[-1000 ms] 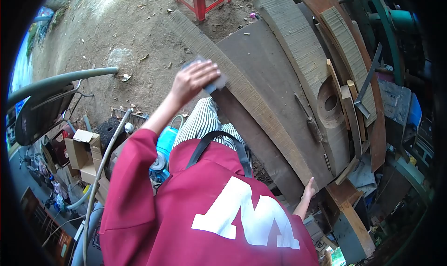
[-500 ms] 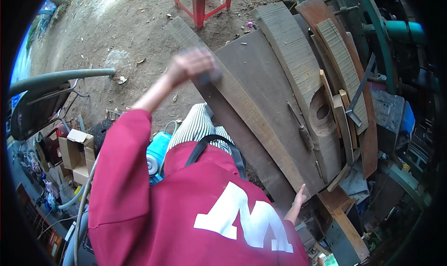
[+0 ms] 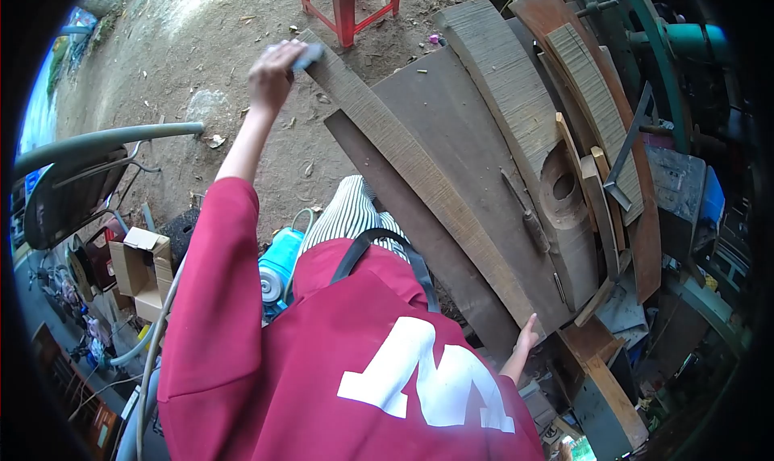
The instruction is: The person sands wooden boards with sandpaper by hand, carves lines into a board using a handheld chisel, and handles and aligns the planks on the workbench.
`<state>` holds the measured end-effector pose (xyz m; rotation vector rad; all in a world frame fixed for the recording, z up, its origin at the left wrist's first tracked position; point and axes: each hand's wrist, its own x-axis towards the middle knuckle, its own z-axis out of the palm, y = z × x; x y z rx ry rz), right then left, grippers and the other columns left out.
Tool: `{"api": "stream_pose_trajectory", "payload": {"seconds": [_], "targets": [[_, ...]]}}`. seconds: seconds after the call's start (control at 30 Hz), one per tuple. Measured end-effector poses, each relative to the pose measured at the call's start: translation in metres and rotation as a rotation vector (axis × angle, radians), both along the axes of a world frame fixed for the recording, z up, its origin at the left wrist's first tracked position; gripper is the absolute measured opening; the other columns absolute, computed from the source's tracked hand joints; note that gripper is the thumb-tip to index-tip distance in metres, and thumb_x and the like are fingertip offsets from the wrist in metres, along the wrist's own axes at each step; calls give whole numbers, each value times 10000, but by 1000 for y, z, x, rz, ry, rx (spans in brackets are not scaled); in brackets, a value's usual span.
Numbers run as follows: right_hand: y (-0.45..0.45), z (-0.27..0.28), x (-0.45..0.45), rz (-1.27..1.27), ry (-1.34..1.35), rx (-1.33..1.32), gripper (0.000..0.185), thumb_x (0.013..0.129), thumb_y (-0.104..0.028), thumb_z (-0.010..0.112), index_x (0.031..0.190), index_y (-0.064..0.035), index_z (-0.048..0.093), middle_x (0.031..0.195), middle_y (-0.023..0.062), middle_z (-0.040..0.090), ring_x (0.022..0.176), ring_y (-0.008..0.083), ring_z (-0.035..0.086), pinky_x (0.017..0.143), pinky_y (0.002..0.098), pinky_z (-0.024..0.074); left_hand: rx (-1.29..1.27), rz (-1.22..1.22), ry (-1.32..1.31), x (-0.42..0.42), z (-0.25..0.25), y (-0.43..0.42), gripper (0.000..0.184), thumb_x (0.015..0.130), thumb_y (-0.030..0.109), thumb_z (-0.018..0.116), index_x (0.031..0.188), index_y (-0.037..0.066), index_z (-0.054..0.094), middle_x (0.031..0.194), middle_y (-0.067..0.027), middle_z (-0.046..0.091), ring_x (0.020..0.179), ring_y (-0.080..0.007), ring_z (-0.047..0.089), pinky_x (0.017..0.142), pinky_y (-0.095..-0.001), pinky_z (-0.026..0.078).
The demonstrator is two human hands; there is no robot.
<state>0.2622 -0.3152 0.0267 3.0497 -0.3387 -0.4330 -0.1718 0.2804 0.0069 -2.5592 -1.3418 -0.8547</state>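
A long, slightly curved wooden plank (image 3: pixel 419 166) with a ribbed face runs diagonally in front of me. At its far end my left hand (image 3: pixel 274 72) is closed around a small grey-blue block (image 3: pixel 309 56), whose exact kind I cannot make out. The block is at the plank's tip. My right hand (image 3: pixel 524 344) grips the plank's near end, thumb along the edge and the other fingers mostly hidden. Beneath the plank is a dark flat board (image 3: pixel 451 98). On that board lies a pointed tool with a thick handle (image 3: pixel 534 229).
A wide curved wooden piece (image 3: pixel 500 66) and several narrower strips lie to the right, with a metal square (image 3: pixel 629 154) on them. A red stool (image 3: pixel 345 9) stands on the dirt ahead. Left are a curved pipe (image 3: pixel 113 145), a cardboard box (image 3: pixel 141 267) and a blue container (image 3: pixel 282 255).
My left hand has moved away from me and to the left along the plank, carrying the block to its far end. My right hand stays at the near end.
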Motion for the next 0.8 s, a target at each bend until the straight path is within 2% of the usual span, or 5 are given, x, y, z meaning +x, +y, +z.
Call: {"api": "stream_pose_trajectory", "payload": {"seconds": [0.07, 0.3, 0.57, 0.6, 0.8], "targets": [[-4, -5, 1, 24, -27, 47, 980, 677, -753, 404, 970, 174, 527, 1013, 315, 537, 985, 412, 504, 864, 443, 368, -64, 173, 3, 11, -6, -12, 256, 713, -8, 534, 908, 121, 639, 896, -56, 641, 841, -193, 617, 712, -282, 516], [1, -5, -4, -25, -57, 60, 972, 664, -759, 413, 923, 168, 551, 964, 297, 564, 937, 390, 537, 811, 441, 409, -110, -698, -101, 110, -11, -170, 203, 746, 132, 543, 937, 131, 611, 1001, -7, 611, 945, -161, 580, 828, -302, 476], [10, 12, -5, 79, -90, -68, 968, 637, -770, 429, 872, 157, 577, 908, 308, 571, 904, 389, 554, 789, 430, 430, 86, 181, -35, 15, -23, -27, 242, 721, -1, 549, 919, 111, 630, 905, -64, 639, 869, -226, 605, 761, -311, 499], [10, 13, 0, 132, -83, -137, 960, 638, -769, 431, 852, 155, 582, 890, 312, 572, 896, 393, 556, 785, 431, 433, -208, 249, -96, 39, -7, -59, 252, 731, 23, 539, 953, 110, 623, 971, -73, 625, 897, -237, 597, 805, -348, 478], [12, 21, 3, 281, -47, -168, 927, 676, -746, 411, 815, 152, 590, 861, 321, 568, 877, 400, 557, 780, 442, 428, -335, -574, -72, 145, -17, -233, 360, 748, 91, 490, 1100, 125, 560, 1172, -31, 536, 1105, -165, 492, 954, -308, 385]]}}
